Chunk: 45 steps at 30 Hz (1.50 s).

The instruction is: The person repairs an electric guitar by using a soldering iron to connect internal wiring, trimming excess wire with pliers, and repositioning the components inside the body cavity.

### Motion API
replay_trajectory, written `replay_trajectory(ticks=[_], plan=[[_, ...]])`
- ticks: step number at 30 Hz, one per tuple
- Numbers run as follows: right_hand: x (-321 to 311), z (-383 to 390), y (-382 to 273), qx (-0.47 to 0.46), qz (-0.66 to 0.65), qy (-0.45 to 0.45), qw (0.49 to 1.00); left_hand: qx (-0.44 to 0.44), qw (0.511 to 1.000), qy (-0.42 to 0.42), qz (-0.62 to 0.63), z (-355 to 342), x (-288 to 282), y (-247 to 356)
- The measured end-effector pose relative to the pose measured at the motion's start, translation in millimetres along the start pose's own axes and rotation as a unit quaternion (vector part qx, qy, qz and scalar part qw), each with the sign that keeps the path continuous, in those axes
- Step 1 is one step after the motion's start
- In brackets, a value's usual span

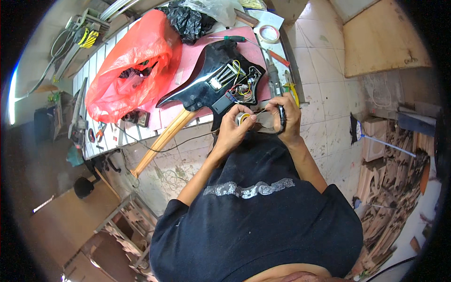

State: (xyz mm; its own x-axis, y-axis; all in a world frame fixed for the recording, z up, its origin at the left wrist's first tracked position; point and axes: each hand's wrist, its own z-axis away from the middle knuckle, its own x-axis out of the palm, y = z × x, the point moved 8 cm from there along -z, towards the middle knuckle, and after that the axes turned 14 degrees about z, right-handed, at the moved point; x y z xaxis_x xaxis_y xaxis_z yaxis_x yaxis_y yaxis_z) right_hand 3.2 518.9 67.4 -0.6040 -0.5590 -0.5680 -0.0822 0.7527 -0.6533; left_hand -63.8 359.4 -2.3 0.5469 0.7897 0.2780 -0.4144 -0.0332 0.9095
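Observation:
Close together near the table's front edge, both my hands are closed. My left hand [233, 129] grips a small spool [242, 118] with a yellowish and white rim. From it a thin strand of wire [261, 112] stretches toward the fingers of my right hand [290, 116]. That hand also holds a black curved tool [282, 118], whose kind I cannot make out. Just beyond lies a black electric guitar [192, 91], back side up. Its rear cavities are uncovered, showing tremolo springs [224, 76] and tangled wires [243, 89]. The pale wooden neck [162, 139] points toward the lower left.
A red plastic bag [136, 66] and a black bag [188, 21] lie on the slatted table [105, 58]. A green-handled screwdriver [235, 38], a tape roll [268, 33] and a red-handled tool [279, 58] are at the back right. A dark cord [181, 142] crosses beneath the neck.

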Motion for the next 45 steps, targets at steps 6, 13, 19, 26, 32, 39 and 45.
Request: replay_trajectory(ticks=[6,13,19,26,32,39,45], plan=[[1,-7,23,0.013,-0.032,-0.021,0.999,0.125,0.977,0.048,-0.165,-1,10,23],[-19,-11,32,-0.010,-0.037,-0.062,0.997,0.175,0.928,0.150,-0.293,-16,-24,35],[-32,-9,52,0.164,-0.072,-0.135,0.975,0.237,0.877,0.135,-0.395,-41,-24,40],[-15,-4,56,0.165,-0.067,-0.142,0.974,0.177,0.890,0.148,-0.393,-63,-28,28],[-7,-5,58,0.159,-0.029,-0.150,0.975,0.172,0.873,0.156,-0.429,-67,-30,28],[1,-6,60,0.148,-0.013,-0.167,0.975,0.194,0.869,0.141,-0.433,-73,-28,18],[3,-8,56,0.138,-0.007,-0.172,0.975,0.195,0.866,0.132,-0.441,-77,-29,13]])
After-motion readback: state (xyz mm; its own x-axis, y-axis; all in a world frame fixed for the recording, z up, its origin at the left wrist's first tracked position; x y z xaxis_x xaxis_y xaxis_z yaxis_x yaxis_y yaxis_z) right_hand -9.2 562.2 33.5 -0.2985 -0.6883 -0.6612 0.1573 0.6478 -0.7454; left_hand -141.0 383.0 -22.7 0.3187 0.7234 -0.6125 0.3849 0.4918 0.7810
